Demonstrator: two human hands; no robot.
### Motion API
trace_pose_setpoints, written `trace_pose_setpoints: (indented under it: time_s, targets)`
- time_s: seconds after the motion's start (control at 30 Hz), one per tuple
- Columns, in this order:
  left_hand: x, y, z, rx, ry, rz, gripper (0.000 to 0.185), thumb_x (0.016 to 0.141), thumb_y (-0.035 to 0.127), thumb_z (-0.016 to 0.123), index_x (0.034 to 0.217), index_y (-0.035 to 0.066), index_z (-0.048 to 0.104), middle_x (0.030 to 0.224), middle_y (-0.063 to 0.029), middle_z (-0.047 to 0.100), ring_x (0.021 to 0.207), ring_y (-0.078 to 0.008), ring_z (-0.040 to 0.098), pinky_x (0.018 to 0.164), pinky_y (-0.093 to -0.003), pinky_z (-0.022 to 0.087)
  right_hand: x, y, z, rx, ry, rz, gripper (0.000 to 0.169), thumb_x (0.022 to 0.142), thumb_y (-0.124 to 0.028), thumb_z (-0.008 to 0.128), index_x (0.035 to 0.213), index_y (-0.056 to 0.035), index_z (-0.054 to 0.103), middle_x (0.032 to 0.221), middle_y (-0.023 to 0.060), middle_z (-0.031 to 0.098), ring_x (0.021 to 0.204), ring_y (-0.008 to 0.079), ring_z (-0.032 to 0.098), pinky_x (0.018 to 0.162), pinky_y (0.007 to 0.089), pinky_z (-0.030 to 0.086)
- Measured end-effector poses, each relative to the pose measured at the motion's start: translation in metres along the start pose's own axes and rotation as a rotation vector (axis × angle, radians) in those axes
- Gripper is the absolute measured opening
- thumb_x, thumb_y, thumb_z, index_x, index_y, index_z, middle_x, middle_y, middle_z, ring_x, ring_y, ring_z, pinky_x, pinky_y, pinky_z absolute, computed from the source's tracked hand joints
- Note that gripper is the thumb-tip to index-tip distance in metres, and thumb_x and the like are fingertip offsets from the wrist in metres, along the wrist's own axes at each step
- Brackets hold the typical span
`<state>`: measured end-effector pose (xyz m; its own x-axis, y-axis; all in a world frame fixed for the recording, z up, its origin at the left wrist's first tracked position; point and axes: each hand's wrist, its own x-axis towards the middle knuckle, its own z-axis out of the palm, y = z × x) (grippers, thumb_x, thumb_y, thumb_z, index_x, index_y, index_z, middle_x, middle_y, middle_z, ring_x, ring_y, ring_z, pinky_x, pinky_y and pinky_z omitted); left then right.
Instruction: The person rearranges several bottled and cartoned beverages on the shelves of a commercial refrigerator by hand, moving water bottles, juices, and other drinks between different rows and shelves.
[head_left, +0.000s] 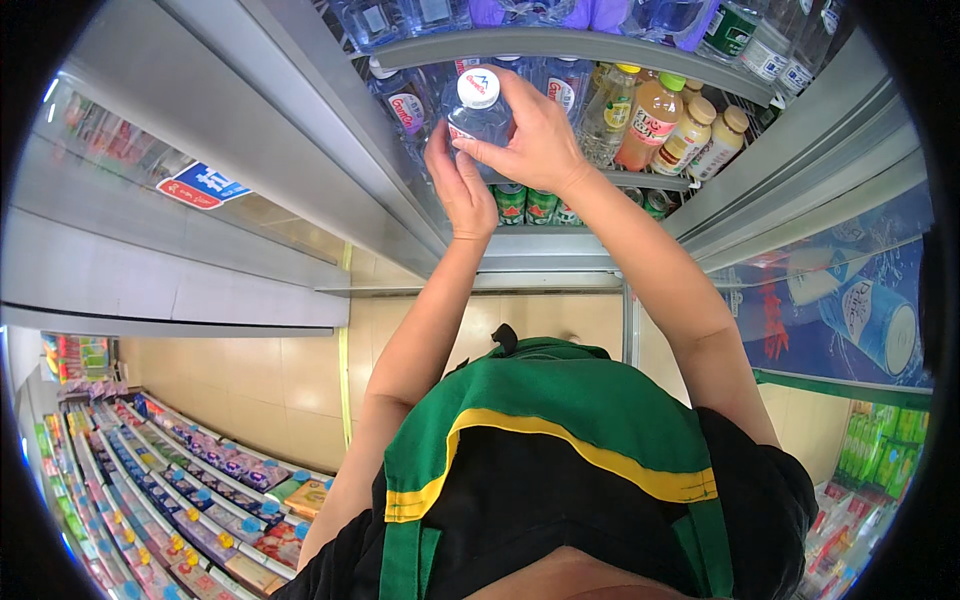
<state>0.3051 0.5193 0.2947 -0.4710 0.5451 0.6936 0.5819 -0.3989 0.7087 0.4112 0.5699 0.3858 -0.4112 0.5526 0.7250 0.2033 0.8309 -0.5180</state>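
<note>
A clear plastic water bottle (481, 112) with a white cap stands between my two hands at the open drinks fridge. My right hand (536, 135) wraps the bottle from its right side, thumb across the front of the label. Against the lower left of the same bottle rests my left hand (463, 187), its fingers reaching up along the side. Similar water bottles (409, 109) stand to the left and behind. Right of my right hand are a clear bottle with a yellow cap (611, 112) and a pink drink bottle with a green cap (651, 120).
Above is a shelf edge (570, 46) bearing large bottles. Green cans (525, 205) sit on the shelf below. The fridge's door frame (315, 142) stands at left, and a printed blue panel (840, 300) at right. Store shelves (187, 495) with packaged goods line the lower left.
</note>
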Motion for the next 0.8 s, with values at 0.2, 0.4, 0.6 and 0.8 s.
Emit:
trace_pose_setpoints:
  time_s: [0.2, 0.4, 0.6, 0.8]
  targets:
    - [0.03, 0.006, -0.016, 0.137, -0.042, 0.217, 0.056, 0.086, -0.003, 0.043, 0.14, -0.003, 0.031, 0.138, -0.0237, 0.033, 0.127, -0.0386, 0.036, 0.103, -0.0409, 0.034, 0.012, 0.014, 0.024, -0.047, -0.078, 0.103, 0.069, 0.07, -0.031, 0.078, 0.124, -0.0046, 0.045, 0.115, 0.021, 0.058, 0.097, 0.0414, 0.06, 0.079, 0.0431, 0.051]
    - [0.057, 0.014, -0.04, 0.061, -0.113, 0.112, 0.061, 0.073, -0.009, 0.042, 0.133, 0.003, 0.046, 0.132, -0.0194, 0.042, 0.111, -0.0311, 0.05, 0.092, -0.0346, 0.044, 0.016, 0.005, 0.035, -0.149, -0.067, -0.012, 0.072, 0.069, -0.029, 0.076, 0.127, -0.0024, 0.041, 0.121, 0.019, 0.051, 0.097, 0.0412, 0.059, 0.076, 0.0463, 0.052]
    - [0.076, 0.026, -0.054, 0.042, -0.284, 0.127, 0.035, 0.091, 0.012, 0.055, 0.123, -0.002, 0.055, 0.127, -0.0156, 0.049, 0.097, -0.0253, 0.061, 0.084, -0.0331, 0.05, 0.003, 0.019, 0.04, -0.185, -0.053, -0.033, 0.067, 0.071, -0.03, 0.075, 0.122, -0.0004, 0.043, 0.117, 0.0187, 0.053, 0.09, 0.0402, 0.062, 0.071, 0.046, 0.054]
    - [0.095, 0.037, -0.035, 0.508, -0.337, 0.098, 0.047, 0.089, 0.02, 0.055, 0.13, 0.0, 0.044, 0.123, -0.0247, 0.052, 0.102, -0.0404, 0.057, 0.083, -0.045, 0.049, 0.036, 0.022, 0.049, -0.324, -0.127, 0.141, 0.057, 0.075, -0.014, 0.065, 0.12, 0.0114, 0.041, 0.118, 0.0344, 0.05, 0.091, 0.0452, 0.061, 0.076, 0.0487, 0.053]
